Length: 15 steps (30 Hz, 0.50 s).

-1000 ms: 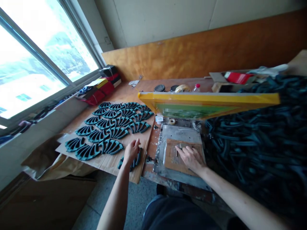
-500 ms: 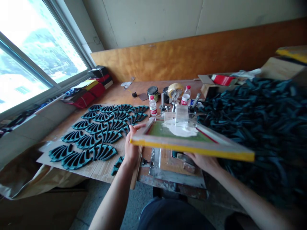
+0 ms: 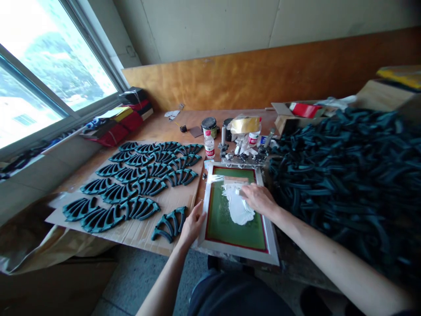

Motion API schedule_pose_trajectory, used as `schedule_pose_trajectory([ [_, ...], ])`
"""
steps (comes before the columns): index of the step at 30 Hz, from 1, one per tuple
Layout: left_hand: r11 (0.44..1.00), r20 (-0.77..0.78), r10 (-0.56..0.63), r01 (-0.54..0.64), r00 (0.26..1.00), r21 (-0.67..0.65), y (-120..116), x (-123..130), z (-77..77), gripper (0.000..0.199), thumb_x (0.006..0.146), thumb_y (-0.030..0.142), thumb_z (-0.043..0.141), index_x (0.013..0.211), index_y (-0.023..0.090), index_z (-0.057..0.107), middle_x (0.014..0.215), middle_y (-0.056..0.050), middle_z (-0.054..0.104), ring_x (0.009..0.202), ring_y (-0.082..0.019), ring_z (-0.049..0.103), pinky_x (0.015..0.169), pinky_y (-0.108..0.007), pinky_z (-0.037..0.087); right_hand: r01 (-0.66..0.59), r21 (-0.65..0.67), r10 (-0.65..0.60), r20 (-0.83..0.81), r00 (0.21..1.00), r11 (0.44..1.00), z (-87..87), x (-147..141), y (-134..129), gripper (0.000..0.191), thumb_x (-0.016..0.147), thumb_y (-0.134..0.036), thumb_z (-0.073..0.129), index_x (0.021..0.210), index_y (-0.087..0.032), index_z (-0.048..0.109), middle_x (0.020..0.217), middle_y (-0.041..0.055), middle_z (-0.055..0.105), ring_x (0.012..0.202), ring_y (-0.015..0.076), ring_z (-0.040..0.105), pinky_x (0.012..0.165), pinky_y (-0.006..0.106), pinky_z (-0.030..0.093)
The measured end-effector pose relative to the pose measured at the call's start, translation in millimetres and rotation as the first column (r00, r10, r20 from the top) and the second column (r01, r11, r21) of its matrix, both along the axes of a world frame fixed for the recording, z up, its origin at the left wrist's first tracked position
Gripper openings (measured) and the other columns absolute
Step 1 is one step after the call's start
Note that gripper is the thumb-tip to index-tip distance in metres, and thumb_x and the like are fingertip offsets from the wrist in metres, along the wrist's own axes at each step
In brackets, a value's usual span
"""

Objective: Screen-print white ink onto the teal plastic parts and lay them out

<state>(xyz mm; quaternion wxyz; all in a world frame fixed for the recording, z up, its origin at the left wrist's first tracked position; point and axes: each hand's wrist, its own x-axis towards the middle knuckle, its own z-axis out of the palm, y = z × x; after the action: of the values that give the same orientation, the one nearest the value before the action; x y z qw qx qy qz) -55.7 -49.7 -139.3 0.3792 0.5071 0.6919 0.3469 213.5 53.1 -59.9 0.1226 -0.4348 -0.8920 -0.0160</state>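
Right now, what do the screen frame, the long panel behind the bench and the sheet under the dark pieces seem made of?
Screen frame: probably aluminium, judging by its dull silver-grey rails.
Long panel: likely varnished plywood; orange-brown, mottled, slightly glossy.
Sheet: corrugated cardboard, matt tan with ridge lines.

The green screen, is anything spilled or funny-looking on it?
White paste lies in an uneven blob on the green screen, which looks messy. The blob is inside the pale frame, though, so probably no spill.
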Motion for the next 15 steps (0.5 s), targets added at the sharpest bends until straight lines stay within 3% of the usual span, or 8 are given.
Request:
schedule_pose_trajectory([
  [3,1.000,0.031,0.015,-0.015,0.999,0.008,-1,0,-2.0,0.057,0.087,0.046,0.050,0.139,0.024,0.046,0.085,-0.002,0.071,0.078,-0.019,0.066,0.072,-0.027,0.049,-0.209,0.012,0.207,0.067,0.976,0.978,-8.6,15,-32,0.017,0.085,-0.007,0.048,0.084,-0.017,0.061,0.083,0.0049,0.063,0.083,0.0200,0.055,0.070,0.029,0.039],
  [7,0.999,0.060,0.042,-0.044,0.997,0.027,-1,2,-1.9,0.054,0.086,0.045,0.053,0.136,0.024,0.051,0.089,-0.003,0.072,0.084,-0.020,0.066,0.076,-0.028,0.050,-0.439,-0.064,0.444,0.090,0.892,0.896,7.8,30,-44,0.018,0.085,-0.008,0.049,0.078,-0.019,0.060,0.079,0.0025,0.063,0.079,0.0185,0.054,0.065,0.029,0.038],
  [10,0.998,0.067,0.048,-0.050,0.997,0.033,-2,3,0.1,0.055,0.085,0.046,0.054,0.135,0.023,0.052,0.088,-0.003,0.072,0.081,-0.020,0.066,0.075,-0.029,0.050,-0.386,-0.077,0.388,0.013,0.922,0.919,13.7,26,-36,0.015,0.081,-0.007,0.053,0.076,-0.020,0.061,0.076,0.0014,0.062,0.078,0.0174,0.055,0.065,0.028,0.038],
  [12,0.998,0.085,0.055,-0.058,0.995,0.037,-2,3,2.0,0.056,0.084,0.047,0.055,0.134,0.023,0.052,0.085,-0.003,0.072,0.079,-0.020,0.066,0.073,-0.029,0.051,-0.316,0.034,0.317,-0.039,0.948,0.948,5.1,21,-36,0.018,0.082,-0.006,0.051,0.084,-0.018,0.064,0.080,0.0040,0.064,0.083,0.0188,0.055,0.068,0.028,0.041],
  [15,0.997,0.142,0.066,-0.073,0.988,0.038,-3,3,5.0,0.057,0.083,0.048,0.057,0.134,0.022,0.052,0.081,-0.003,0.071,0.075,-0.019,0.066,0.070,-0.028,0.051,-0.342,0.198,0.355,-0.037,0.934,0.919,-13.8,21,-49,0.027,0.084,-0.005,0.045,0.099,-0.014,0.066,0.092,0.0090,0.067,0.088,0.0211,0.057,0.071,0.031,0.044],
])
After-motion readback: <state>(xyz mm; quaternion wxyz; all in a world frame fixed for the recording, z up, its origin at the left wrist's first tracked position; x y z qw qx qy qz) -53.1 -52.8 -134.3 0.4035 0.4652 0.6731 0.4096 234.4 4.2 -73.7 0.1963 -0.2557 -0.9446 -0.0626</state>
